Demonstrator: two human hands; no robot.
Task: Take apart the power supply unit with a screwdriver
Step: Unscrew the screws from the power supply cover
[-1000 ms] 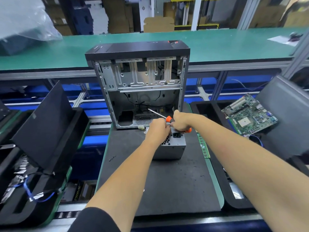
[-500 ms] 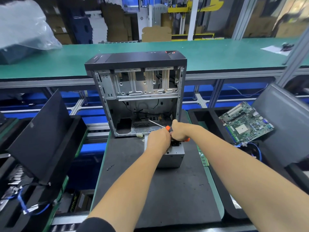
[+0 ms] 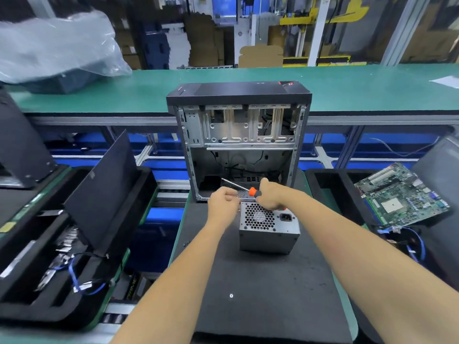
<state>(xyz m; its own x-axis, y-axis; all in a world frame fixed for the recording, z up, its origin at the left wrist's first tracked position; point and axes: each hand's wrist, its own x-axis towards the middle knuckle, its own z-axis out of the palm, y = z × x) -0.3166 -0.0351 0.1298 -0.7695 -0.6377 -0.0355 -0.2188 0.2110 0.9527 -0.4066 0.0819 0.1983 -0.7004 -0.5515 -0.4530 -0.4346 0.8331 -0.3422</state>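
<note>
Grey metal power supply unit (image 3: 269, 232) sits mid-frame on the black mat, honeycomb fan grille facing up; orange-and-black screwdriver (image 3: 250, 191) just above it, shaft pointing upper left.

I see a grey power supply unit (image 3: 269, 234) with a honeycomb-patterned grille on a black mat (image 3: 260, 294). The screwdriver (image 3: 250, 191) has an orange and black handle and a silver shaft. The computer case (image 3: 238, 95) is black over a silvery frame. The motherboard (image 3: 402, 194) is green, and so is the bench (image 3: 360, 88).
</note>
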